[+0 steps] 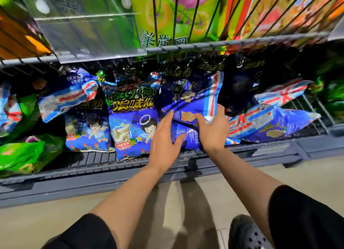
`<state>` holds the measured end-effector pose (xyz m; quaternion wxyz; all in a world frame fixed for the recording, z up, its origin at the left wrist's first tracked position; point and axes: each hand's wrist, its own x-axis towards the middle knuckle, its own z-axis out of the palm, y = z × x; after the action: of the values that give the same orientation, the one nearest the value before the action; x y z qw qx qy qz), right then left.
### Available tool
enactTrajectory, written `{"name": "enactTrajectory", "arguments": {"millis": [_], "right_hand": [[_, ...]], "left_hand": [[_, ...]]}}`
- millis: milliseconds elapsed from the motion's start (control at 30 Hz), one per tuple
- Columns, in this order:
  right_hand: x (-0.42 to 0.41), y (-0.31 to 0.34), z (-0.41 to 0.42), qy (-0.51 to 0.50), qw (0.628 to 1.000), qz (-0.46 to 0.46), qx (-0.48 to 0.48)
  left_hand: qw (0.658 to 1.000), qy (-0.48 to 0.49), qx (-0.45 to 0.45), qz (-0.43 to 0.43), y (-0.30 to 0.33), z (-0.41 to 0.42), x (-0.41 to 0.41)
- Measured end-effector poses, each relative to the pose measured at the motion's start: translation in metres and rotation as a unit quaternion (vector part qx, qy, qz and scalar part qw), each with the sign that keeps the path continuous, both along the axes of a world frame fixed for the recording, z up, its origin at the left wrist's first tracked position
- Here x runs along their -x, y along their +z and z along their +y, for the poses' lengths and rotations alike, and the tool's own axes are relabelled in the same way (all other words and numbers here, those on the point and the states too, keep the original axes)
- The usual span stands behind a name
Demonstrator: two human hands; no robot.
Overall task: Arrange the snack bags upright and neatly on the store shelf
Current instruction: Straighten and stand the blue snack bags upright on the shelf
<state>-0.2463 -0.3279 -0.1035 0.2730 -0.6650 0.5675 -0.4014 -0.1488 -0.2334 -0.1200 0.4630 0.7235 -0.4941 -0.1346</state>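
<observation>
1. Reaching into the dark grey wire store shelf (130,171), both hands are pressed on one tilted blue foil snack bag (188,107).
2. The bag's lower left edge is touched by the left hand (164,137), fingers spread, nothing clasped.
3. Its right side is gripped by the right hand (214,129), thumb raised along the bag.
4. Two upright blue cartoon-angel bags (130,131) are counted left of it; blue bags with red-and-white stripes (270,122) lie toppled at the right.
5. Green bags (22,155) are slumped at far left.

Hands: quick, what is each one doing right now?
Left hand: open, fingers spread on the blue snack bag.
Right hand: gripping that same bag's right side.
</observation>
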Motion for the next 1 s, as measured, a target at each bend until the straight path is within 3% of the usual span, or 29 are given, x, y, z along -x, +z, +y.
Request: {"name": "enactTrajectory", "arguments": {"millis": [67, 133, 200, 267, 467, 667, 833, 933, 1000], "right_hand": [[-0.001, 0.002, 0.006, 0.056, 0.996, 0.023, 0.065], [0.003, 0.005, 0.009, 0.099, 0.986, 0.051, 0.123], [0.017, 0.003, 0.009, 0.117, 0.98, 0.062, 0.151], [0.034, 0.001, 0.01, 0.143, 0.976, 0.066, 0.148], [0.044, 0.012, 0.027, 0.202, 0.973, 0.026, 0.111], [0.046, 0.008, 0.058, 0.241, 0.965, -0.011, 0.107], [0.049, 0.006, 0.071, 0.335, 0.931, 0.066, 0.127], [0.051, 0.009, 0.081, 0.382, 0.914, 0.064, 0.123], [0.047, 0.012, 0.089, 0.357, 0.927, 0.044, 0.11]], "left_hand": [[0.98, 0.029, 0.003, 0.195, 0.011, -0.009, 0.01], [0.921, 0.058, 0.012, 0.384, 0.03, -0.021, 0.014], [0.876, 0.069, 0.016, 0.477, 0.046, -0.031, 0.015], [0.873, 0.064, 0.0, 0.483, 0.057, -0.033, 0.015], [0.932, -0.024, -0.016, 0.362, 0.054, -0.021, 0.027], [0.937, -0.013, 0.032, 0.346, 0.056, -0.004, 0.042], [0.941, 0.006, 0.06, 0.334, 0.059, 0.016, 0.022], [0.943, 0.016, 0.052, 0.328, 0.058, 0.031, 0.01], [0.942, 0.011, 0.062, 0.33, 0.056, 0.04, 0.003]]}}
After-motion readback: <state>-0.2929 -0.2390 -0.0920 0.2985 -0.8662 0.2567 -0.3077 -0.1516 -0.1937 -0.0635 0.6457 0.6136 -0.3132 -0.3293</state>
